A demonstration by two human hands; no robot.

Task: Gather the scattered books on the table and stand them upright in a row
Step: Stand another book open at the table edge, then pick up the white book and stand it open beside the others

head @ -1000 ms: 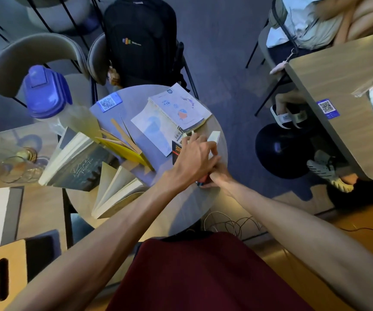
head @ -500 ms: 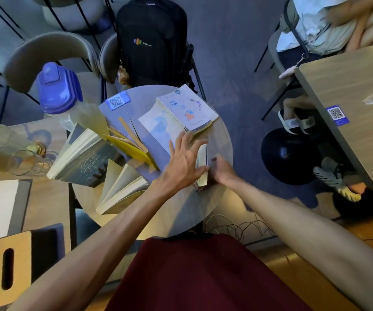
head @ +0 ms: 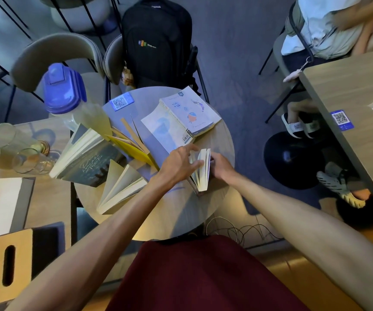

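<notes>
Both hands stand a small book (head: 201, 170) on its edge at about 3 o'clock on the round worktop (head: 181, 216), pages fanned upward. The left hand (head: 178, 166) has its grip clasped on the near pages, the right hand (head: 221, 168) on the far cover. Two white books (head: 181, 120) lie flat at 12 o'clock; a dark book (head: 84, 158), a yellow book (head: 134, 147) and a cream book (head: 120, 187) stand splayed from 9 to 7 o'clock.
</notes>
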